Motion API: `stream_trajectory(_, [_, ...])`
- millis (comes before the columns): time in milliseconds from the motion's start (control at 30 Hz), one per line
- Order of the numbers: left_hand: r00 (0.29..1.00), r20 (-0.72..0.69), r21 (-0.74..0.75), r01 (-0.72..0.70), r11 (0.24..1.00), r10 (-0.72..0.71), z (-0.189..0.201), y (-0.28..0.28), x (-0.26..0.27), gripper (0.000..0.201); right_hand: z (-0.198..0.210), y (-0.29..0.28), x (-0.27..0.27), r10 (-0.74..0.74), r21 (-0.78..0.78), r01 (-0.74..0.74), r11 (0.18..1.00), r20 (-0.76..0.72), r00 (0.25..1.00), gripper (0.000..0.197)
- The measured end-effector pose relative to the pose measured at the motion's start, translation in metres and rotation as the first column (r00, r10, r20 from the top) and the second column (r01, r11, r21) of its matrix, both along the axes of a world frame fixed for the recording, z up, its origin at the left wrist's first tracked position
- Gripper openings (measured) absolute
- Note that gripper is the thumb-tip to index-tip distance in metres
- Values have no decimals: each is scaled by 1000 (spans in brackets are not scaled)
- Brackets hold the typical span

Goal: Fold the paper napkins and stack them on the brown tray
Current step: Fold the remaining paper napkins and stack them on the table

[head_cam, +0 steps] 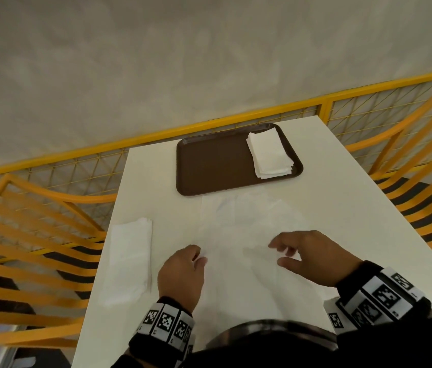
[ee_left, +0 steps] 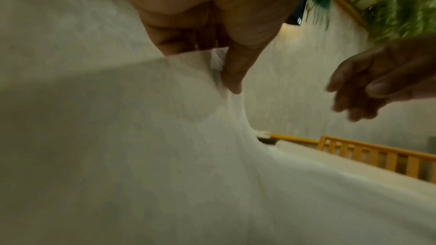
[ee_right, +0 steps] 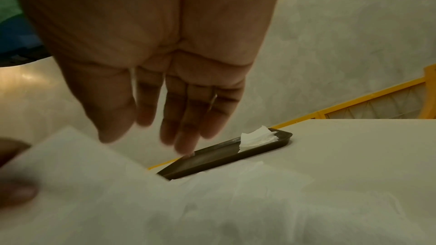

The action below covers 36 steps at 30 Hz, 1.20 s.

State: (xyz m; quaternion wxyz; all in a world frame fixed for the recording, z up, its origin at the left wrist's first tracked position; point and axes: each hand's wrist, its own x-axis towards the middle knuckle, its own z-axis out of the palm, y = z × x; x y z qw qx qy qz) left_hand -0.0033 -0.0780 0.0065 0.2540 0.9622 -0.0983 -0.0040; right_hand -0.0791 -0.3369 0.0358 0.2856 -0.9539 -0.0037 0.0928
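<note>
Two hands at frame bottom: left hand [head_cam: 180,274] pinches, it seems, the spread napkin [head_cam: 246,229] on the counter [head_cam: 342,208]; right hand [head_cam: 313,257] hovers, fingers loose. Tray [head_cam: 209,166] upper centre holds a stack [head_cam: 269,156].

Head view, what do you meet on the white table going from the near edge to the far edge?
Left hand pinching the unfolded napkin, right hand → brown tray → folded napkin stack at the tray's right end.

We see a white bench [head_cam: 342,197]; yellow mesh railing [head_cam: 209,128] behind it, w/ orange slatted chairs [head_cam: 37,235] either side.
</note>
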Motion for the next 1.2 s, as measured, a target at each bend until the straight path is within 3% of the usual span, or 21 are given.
stream_trajectory(67, [979, 154, -105, 154, 983, -137, 21, 0, -2, 8, 6, 6, 5, -8, 45, 5, 999, 72, 997, 68])
stream_trajectory(133, [921, 244, -146, 345, 927, -304, 41, -3, -1, 11, 19, 15, 11, 6, 98, -19, 995, 130, 992, 88])
stream_trajectory(167, [891, 257, -179, 423, 888, -373, 52, -5, -1, 12, 25, 20, 14, 16, 126, -37, 991, 166, 986, 86])
stream_trajectory(233, [861, 295, -276, 492, 826, -414, 75, -10, -1, 12, 33, 27, 21, -2, 231, -52, 972, 229, 973, 57])
stream_trajectory(300, [881, 325, -355, 450, 820, -343, 96, -11, 0, 19, 45, 30, 24, -70, 352, -14, 936, 224, 972, 17])
stream_trajectory(400, [979, 175, -441, 175, 880, -107, 103, -1, 9, 59, 60, 25, 23, -189, 499, 83, 863, 167, 968, 15])
stream_trajectory(433, [996, 38, -515, 93, 852, -86, 100, 5, 13, 74, 64, 22, 21, -231, 588, 111, 801, 132, 964, 17])
stream_trajectory(500, [944, -237, -722, -13, 692, -229, 91, 16, 17, 90, 69, 15, 19, -285, 747, 159, 646, 42, 958, 19])
stream_trajectory(533, [888, -331, -780, -68, 622, -318, 85, 18, 15, 90, 70, 12, 18, -307, 785, 181, 592, 12, 952, 21])
stream_trajectory(600, [817, -418, -811, -137, 569, -399, 75, 15, 7, 72, 68, 8, 18, -327, 824, 201, 529, -21, 945, 28])
stream_trajectory(667, [841, -416, -804, -163, 571, -346, 74, 8, 0, 33, 66, 5, 18, -337, 830, 220, 513, -41, 941, 30])
stream_trajectory(700, [859, -408, -799, -172, 576, -309, 74, 5, -1, 25, 65, 5, 17, -337, 822, 222, 524, -39, 941, 29])
stream_trajectory(900, [887, -370, -820, -173, 545, -275, 86, 11, 10, 28, 59, -8, 12, -220, 843, 127, 522, -10, 975, 47])
stream_trajectory(1100, [894, -320, -875, -151, 460, -315, 89, 16, 11, 50, 60, -18, 10, -192, 869, 132, 477, -44, 980, 10])
stream_trajectory(1167, [888, -336, -872, -167, 461, -314, 90, 18, 11, 42, 62, -21, 10, -172, 881, 156, 448, -86, 981, 38])
stream_trajectory(1200, [885, -345, -871, -178, 457, -312, 90, 19, 12, 39, 64, -21, 9, -151, 900, 156, 407, -103, 983, 41])
